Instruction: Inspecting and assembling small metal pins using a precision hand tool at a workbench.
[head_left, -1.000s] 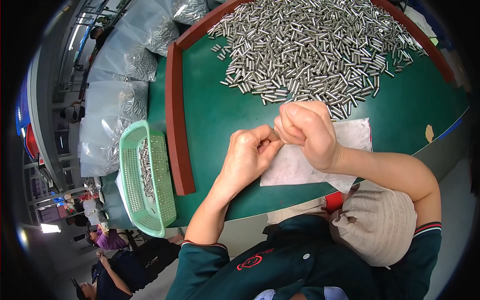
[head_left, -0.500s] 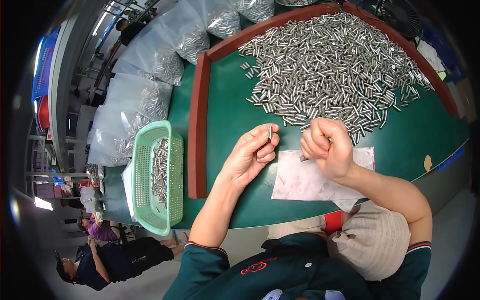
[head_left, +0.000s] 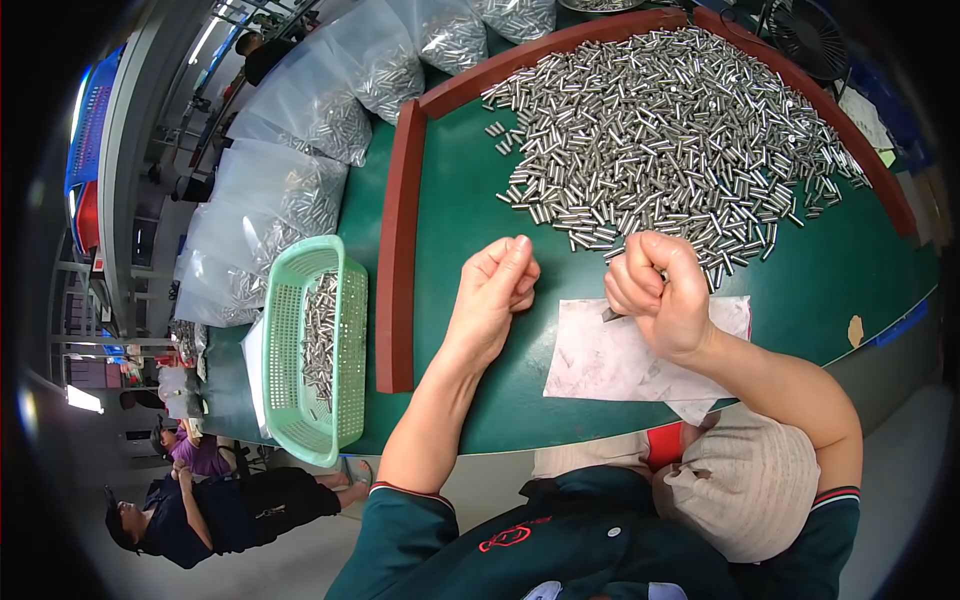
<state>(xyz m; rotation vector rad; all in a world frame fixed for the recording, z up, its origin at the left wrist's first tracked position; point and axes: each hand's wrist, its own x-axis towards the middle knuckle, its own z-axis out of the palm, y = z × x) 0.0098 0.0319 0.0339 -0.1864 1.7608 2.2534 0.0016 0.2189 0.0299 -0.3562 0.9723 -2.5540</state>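
Green counter (head_left: pixel 470 210) fills the frame, a heap of small silver metal cylinders (head_left: pixel 670 130) upper right. Mint-green plastic basket (head_left: pixel 310 350) sits left. White paper sheet (head_left: pixel 640 350) lies centre-right. Right hand (head_left: pixel 665 295) clenched above it, contents hidden. Left hand (head_left: pixel 495 290) loosely curled at centre; grip contents unclear.

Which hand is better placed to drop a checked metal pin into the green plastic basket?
Left. The left hand is on the side of the green plastic basket, with only the red wooden rail between. The right hand sits farther away, over the white paper sheet.
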